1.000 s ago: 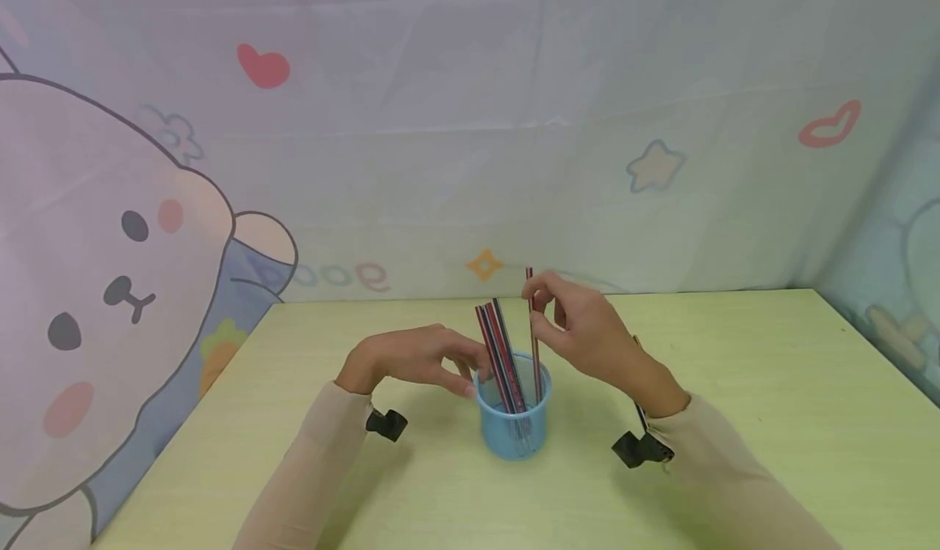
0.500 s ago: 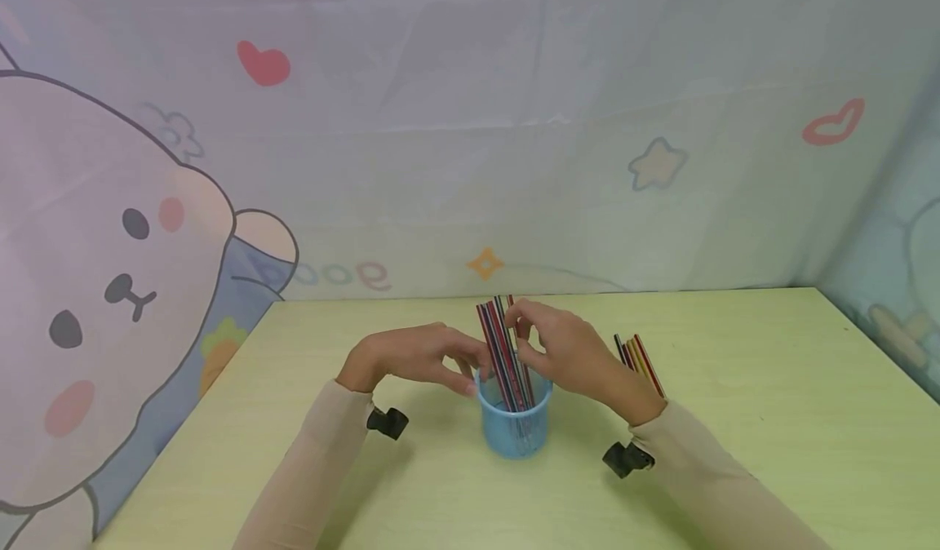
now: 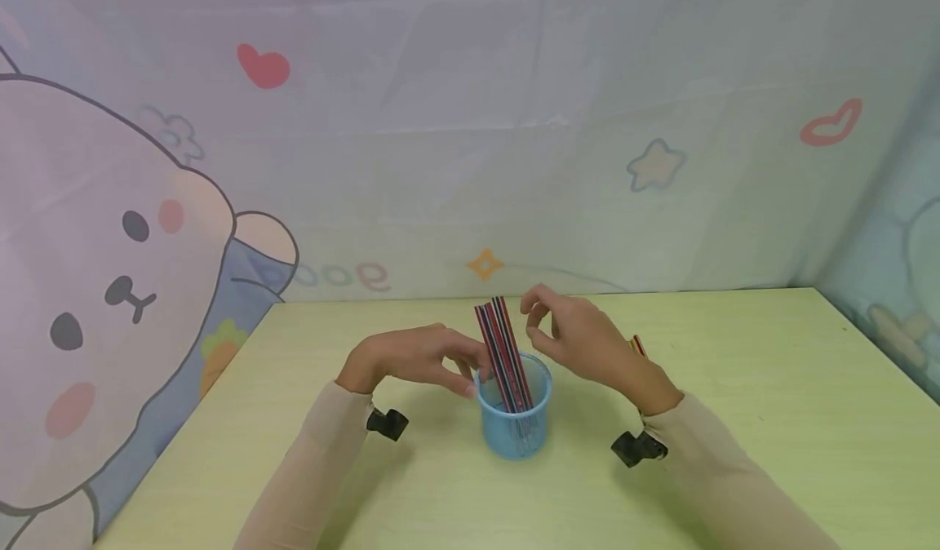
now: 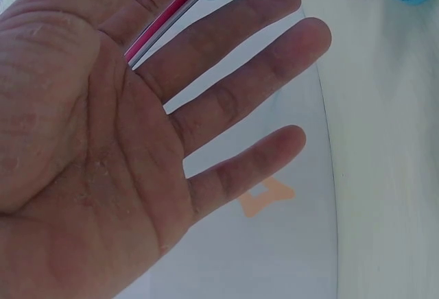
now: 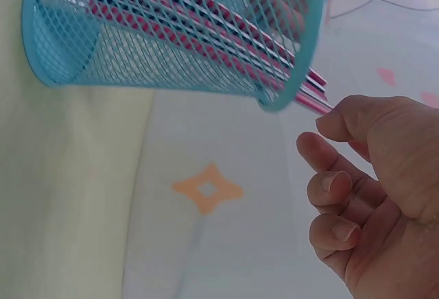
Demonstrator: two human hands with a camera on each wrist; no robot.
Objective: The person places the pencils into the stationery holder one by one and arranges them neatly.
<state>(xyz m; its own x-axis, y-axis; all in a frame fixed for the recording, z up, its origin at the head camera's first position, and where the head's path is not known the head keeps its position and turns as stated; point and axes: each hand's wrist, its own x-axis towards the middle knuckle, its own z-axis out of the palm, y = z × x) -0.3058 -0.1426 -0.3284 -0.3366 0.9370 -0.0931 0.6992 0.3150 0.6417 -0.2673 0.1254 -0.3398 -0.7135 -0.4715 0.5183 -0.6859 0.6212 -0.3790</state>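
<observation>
A light blue mesh cup [image 3: 516, 432] stands upright on the table. Several thin red, black and white striped sticks [image 3: 507, 350] lean left inside it; whether they are pencils or straws is unclear. My left hand [image 3: 420, 356] pinches the cup's left rim with thumb and index finger, the index reaching inside. In the left wrist view its other fingers [image 4: 233, 100] stretch out straight beside the mesh. My right hand [image 3: 580, 338] hovers right of the stick tops, fingers loosely curled and holding nothing. The right wrist view has its thumb [image 5: 353, 117] covering one stick's end.
More thin sticks [image 3: 637, 344], yellow and red at their tips, show behind my right wrist, mostly hidden. The pale green table [image 3: 793, 419] extends to both sides. A printed cloth [image 3: 470, 126] hangs behind its back edge.
My right hand brought a stick left to the bunch, let go of it, and has drawn back to the right. My left hand has stayed at the rim.
</observation>
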